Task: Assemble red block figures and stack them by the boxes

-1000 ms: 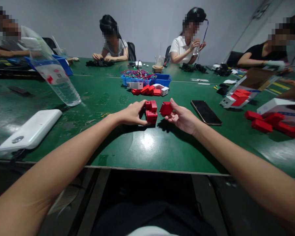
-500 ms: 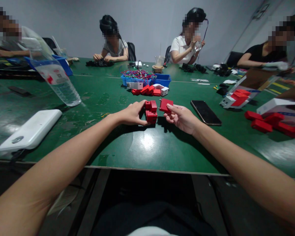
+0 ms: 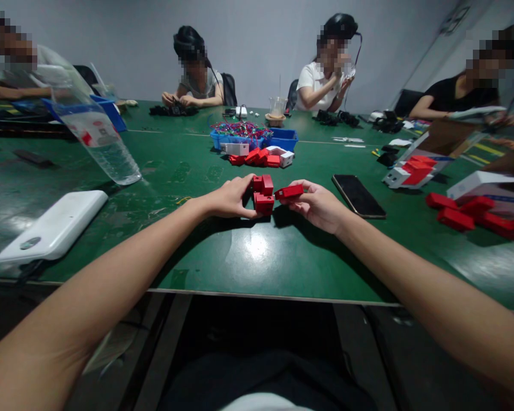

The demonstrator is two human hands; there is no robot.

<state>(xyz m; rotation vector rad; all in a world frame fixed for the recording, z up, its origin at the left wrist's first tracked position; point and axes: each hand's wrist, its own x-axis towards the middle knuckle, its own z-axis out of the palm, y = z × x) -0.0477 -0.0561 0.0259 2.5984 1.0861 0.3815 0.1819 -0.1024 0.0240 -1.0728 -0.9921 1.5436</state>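
My left hand is closed around a stack of red plastic blocks that rests on the green table. My right hand pinches a flat red piece, held level with its left end almost touching the stack. Both hands meet at the table's middle, a little beyond the near edge.
A black phone lies right of my right hand. A white power bank and a tilted water bottle are at the left. Blue bins with red and white parts sit further back. More red pieces lie at the right. Several people sit around the table.
My right hand has turned the red piece from a raised, face-on pose to lying flat and brought it left against the stack. The left hand has stayed put.
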